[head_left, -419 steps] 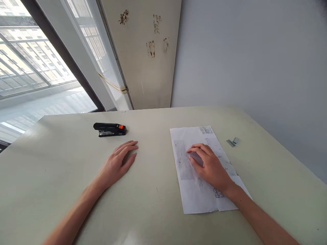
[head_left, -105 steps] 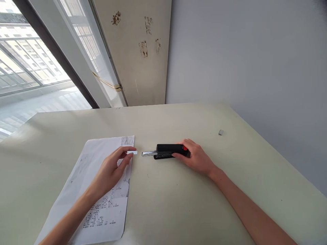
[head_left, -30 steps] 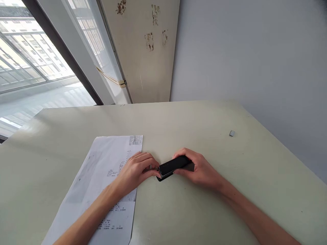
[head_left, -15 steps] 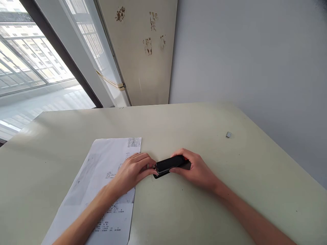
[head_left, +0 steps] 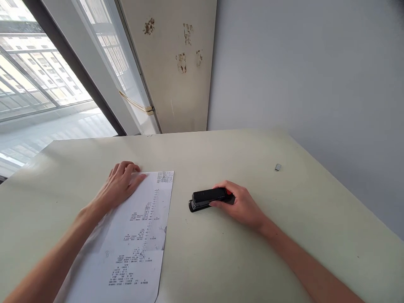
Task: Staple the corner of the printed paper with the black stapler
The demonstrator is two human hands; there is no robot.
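Observation:
A black stapler (head_left: 208, 196) with a bit of red near its rear lies on the table, its front end pointing left. My right hand (head_left: 237, 203) is closed round its back half, thumb on the near side and fingers over the far side. Left of it lie printed paper sheets (head_left: 139, 235) with a dense printed block at the top right corner. My left hand (head_left: 122, 182) grips their far edge at the upper left, thumb on top and fingers curled over the edge; the fingertips are partly hidden.
A small box of staples or similar grey block (head_left: 277, 167) lies at the right of the pale table (head_left: 252, 261). Behind the table stand a grey wall (head_left: 299, 63) and a stained cream panel (head_left: 176, 97). A window (head_left: 41, 63) is at the left.
My left hand has left the stapler's front end and moved left and away from me to the far edge of the paper sheets. My right hand keeps hold of the stapler.

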